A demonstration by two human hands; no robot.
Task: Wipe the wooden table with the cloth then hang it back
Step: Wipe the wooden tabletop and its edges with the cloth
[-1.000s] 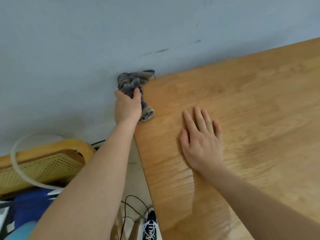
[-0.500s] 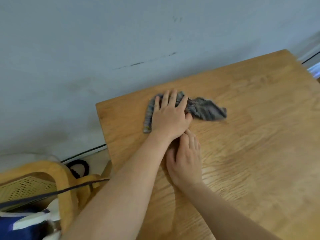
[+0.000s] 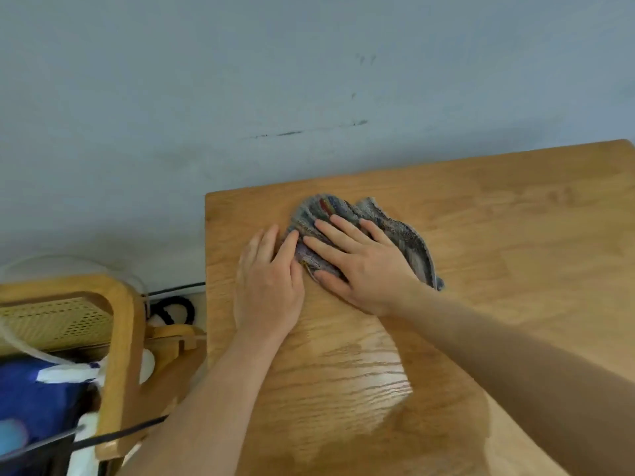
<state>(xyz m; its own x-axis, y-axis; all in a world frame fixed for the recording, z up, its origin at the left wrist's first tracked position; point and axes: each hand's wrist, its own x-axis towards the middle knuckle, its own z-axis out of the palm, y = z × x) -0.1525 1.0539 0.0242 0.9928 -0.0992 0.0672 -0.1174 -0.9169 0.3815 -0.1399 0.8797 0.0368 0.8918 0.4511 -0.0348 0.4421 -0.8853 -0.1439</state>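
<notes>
Pressing a grey cloth [image 3: 407,235] onto the wooden surface [image 3: 515,242], the flat right hand [image 3: 364,266] lies beside the flat left hand [image 3: 268,283] touching its edge.

Most likely a room in a home. Oak-grain tabletop [image 3: 481,235] set close to a plain blue-grey wall [image 3: 206,97] marked with dark scuffs [image 3: 290,134]. To the left, a bentwood chair [image 3: 120,338] with a woven cane panel [image 3: 51,321], and blue fabric [image 3: 41,396] low beside it. Black cable [image 3: 171,309] coiled down by the wall. Worn striped cloth [image 3: 343,207] lying on the tabletop: ordinary household furniture and clutter, lived-in and a little untidy.
</notes>
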